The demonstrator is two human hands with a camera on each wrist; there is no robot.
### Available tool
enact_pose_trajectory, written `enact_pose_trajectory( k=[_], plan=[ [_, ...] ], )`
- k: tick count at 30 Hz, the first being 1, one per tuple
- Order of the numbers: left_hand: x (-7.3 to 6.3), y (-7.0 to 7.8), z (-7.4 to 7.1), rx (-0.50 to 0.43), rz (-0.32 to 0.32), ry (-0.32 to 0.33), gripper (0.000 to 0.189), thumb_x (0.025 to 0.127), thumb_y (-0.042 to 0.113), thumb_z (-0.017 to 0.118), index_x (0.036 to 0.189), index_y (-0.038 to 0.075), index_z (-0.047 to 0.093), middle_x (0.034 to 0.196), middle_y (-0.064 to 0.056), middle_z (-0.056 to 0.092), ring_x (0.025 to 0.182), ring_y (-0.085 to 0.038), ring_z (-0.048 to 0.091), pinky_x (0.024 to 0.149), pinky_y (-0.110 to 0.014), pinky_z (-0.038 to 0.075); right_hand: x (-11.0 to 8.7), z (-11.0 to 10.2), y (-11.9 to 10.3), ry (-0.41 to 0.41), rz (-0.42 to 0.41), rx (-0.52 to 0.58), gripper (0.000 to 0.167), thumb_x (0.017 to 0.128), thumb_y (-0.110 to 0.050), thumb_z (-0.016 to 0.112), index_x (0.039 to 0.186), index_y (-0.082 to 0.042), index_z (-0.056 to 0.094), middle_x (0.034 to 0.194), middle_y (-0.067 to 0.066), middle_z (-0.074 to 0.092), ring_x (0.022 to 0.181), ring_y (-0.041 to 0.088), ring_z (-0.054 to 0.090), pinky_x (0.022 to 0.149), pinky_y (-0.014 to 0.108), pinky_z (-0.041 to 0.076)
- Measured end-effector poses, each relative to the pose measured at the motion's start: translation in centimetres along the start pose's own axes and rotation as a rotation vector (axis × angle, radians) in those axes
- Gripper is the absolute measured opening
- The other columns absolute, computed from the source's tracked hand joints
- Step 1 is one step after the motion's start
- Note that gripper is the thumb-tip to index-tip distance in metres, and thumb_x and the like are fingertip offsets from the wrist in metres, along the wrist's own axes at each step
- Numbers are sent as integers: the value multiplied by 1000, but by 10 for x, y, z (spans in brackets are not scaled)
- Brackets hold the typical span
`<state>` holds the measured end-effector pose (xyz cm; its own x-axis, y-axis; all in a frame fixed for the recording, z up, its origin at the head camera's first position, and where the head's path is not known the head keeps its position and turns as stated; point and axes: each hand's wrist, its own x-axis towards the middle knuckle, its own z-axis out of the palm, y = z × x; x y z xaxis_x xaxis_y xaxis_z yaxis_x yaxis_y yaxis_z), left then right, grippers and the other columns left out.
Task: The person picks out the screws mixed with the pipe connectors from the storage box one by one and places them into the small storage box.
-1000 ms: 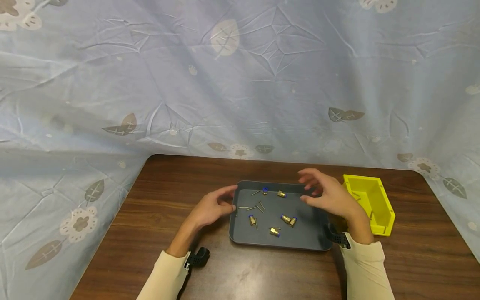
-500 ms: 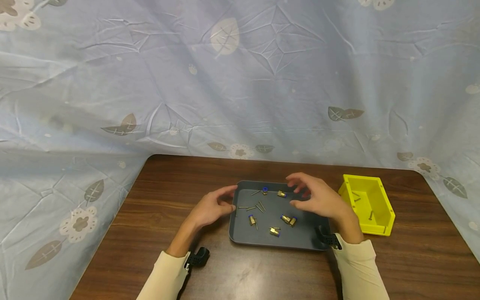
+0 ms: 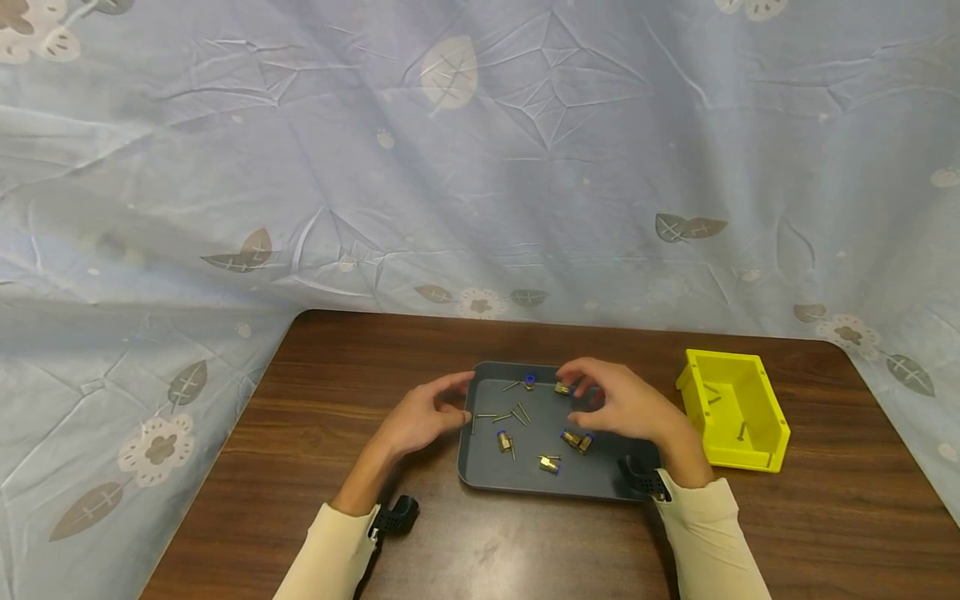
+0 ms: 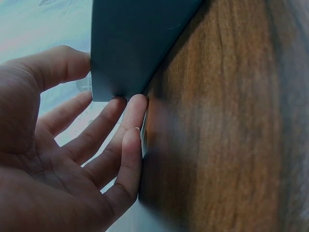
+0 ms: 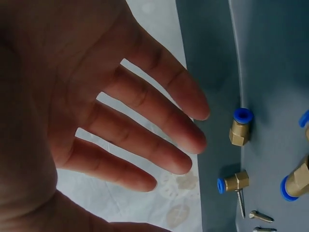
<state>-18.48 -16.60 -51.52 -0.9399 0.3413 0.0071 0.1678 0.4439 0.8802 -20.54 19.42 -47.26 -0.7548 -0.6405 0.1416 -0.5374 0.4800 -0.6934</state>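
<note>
A grey tray (image 3: 495, 477) lies on the table, with several brass push-in fittings with blue collars and several small screws (image 3: 523, 412) scattered in it. At its left side is my left hand (image 3: 416, 421); in the left wrist view the thumb and fingertips are right at the tray's outer wall (image 4: 130, 48). My right hand (image 3: 630, 400) hovers over the tray's right part, fingers spread and loosely bent, holding nothing. Its fingertips overlap a fitting (image 3: 562, 388) near the back rim in the head view. Two fittings (image 3: 585, 444) lie together below that hand.
Right of the tray stands a yellow bin (image 3: 768, 417) with a few screws (image 3: 742, 431) inside. The brown wooden table (image 3: 337, 358) ends at a patterned cloth (image 3: 480, 208) hanging behind it. Each wrist carries a black camera (image 3: 397, 515).
My right hand has moved left and a little lower, away from the yellow bin and toward the fitting near the back rim. The left hand has stayed at the tray's left edge.
</note>
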Motion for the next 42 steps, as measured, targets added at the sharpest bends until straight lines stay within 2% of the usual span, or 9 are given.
enact_pose_trajectory(
  k=[10, 22, 32, 39, 42],
  plan=[
    [-1, 1, 0, -4, -2, -1, 66, 97, 10, 81, 159, 7, 59, 142, -19, 68, 97, -22, 73, 80, -37, 54, 4, 7, -3, -77, -13, 36, 55, 91, -9, 86, 140, 5, 64, 128, 20, 71, 111, 36, 69, 94, 55, 59],
    [-1, -1, 1, -6, -10, -2, 66, 97, 10, 81, 159, 8, 59, 142, -18, 67, 100, -23, 74, 82, -37, 55, 9, 16, -1, -183, 69, 56, 56, 89, -13, 87, 139, 3, 66, 128, 13, 72, 113, 31, 67, 97, 53, 57],
    [0, 0, 0, -20, -10, -11, 66, 98, 10, 80, 160, 7, 58, 143, -19, 67, 102, -25, 74, 82, -37, 56, 11, 20, 2, -218, 18, 9, 37, 88, -12, 89, 122, -6, 77, 121, 5, 73, 112, 31, 67, 97, 49, 58],
    [1, 0, 0, -24, -6, -13, 66, 98, 10, 81, 160, 6, 58, 143, -21, 67, 102, -25, 74, 82, -38, 56, 13, 26, 2, -230, -26, -42, 29, 85, -11, 90, 111, -11, 80, 109, 3, 70, 103, 26, 66, 91, 45, 56],
    [1, 0, -1, -28, -4, -14, 66, 98, 11, 81, 160, 6, 58, 143, -21, 67, 102, -24, 74, 82, -38, 56, 13, 27, 1, -236, -12, -56, 25, 84, -12, 91, 106, -13, 80, 105, 0, 69, 99, 23, 65, 90, 42, 55]
  ],
)
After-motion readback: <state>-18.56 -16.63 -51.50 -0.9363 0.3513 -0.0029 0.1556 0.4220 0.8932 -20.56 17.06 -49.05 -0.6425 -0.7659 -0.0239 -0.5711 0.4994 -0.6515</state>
